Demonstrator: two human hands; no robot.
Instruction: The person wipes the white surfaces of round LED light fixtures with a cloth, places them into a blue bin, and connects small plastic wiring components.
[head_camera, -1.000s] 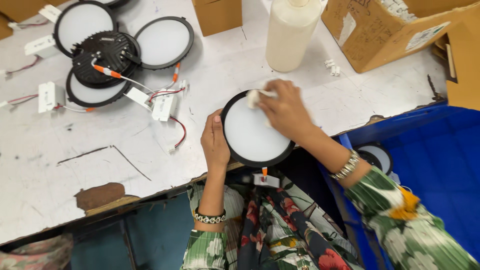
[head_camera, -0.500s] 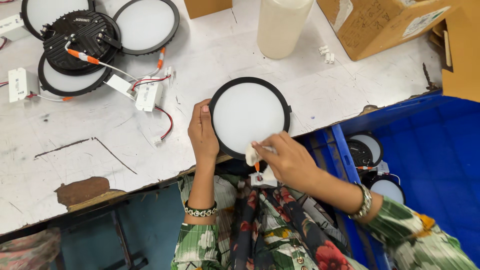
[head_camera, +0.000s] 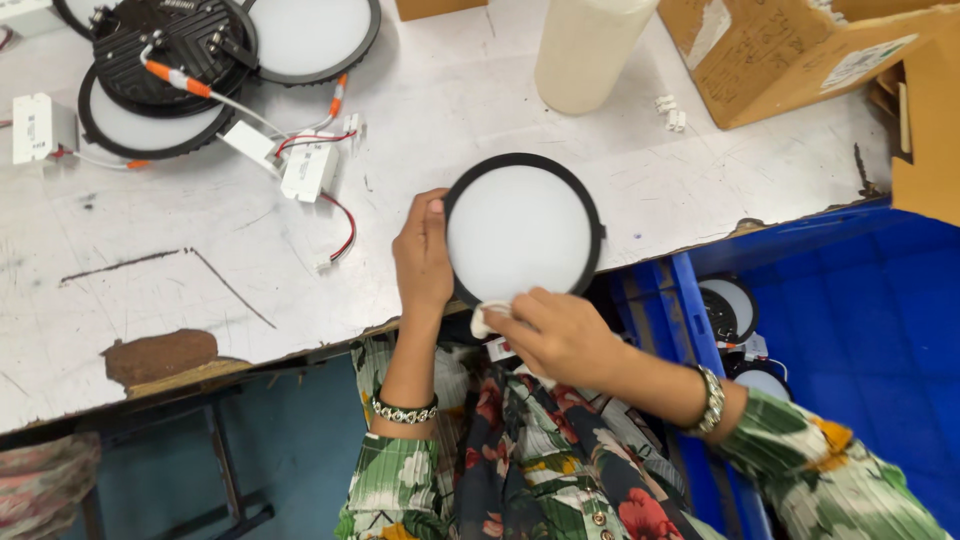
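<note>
A round panel lamp (head_camera: 522, 228) with a black rim and a white face lies tilted at the near edge of the worn white table (head_camera: 200, 260). My left hand (head_camera: 424, 255) grips its left rim. My right hand (head_camera: 560, 335) presses a small white cloth (head_camera: 488, 316) against the lamp's lower rim.
Several more round lamps with wires and white driver boxes (head_camera: 310, 170) lie at the back left. A white plastic jug (head_camera: 585, 50) and cardboard boxes (head_camera: 790, 55) stand at the back. A blue crate (head_camera: 850, 330) at right holds more lamps (head_camera: 728, 308).
My right hand has wiped the cloth from the lamp's top down around to its lower rim. My left hand keeps holding the left rim.
</note>
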